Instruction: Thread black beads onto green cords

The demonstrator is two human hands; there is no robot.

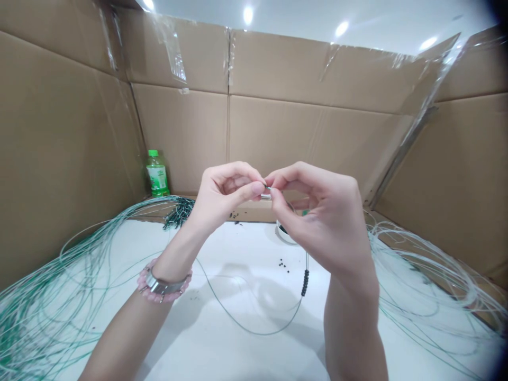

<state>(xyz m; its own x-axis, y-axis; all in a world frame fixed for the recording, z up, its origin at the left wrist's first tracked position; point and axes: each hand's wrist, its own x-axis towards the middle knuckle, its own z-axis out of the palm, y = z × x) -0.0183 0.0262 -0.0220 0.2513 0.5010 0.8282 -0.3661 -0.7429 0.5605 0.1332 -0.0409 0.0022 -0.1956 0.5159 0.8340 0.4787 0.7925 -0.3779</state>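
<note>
My left hand [226, 196] and my right hand [321, 211] meet at the fingertips, above the white tabletop. Between thumb and forefinger, the left holds a tiny dark piece that looks like a bead [264, 186]; fingers partly cover it. My right hand pinches the tip of a thin green cord [269, 188], which touches the dark piece. A cord loop [257, 334] hangs below the hands, carrying a row of threaded black beads [305, 283] under the right hand. Loose black beads [283, 264] lie nearby. Behind the right hand, a white bowl [286, 238] is partly hidden.
Bundled green and white cords [87, 248] cover the left side, with dark ends [178, 212] gathered at the back. More pale cords [432, 275] coil at the right. A green bottle [157, 174] stands at the back left. Cardboard walls [278, 127] enclose the table.
</note>
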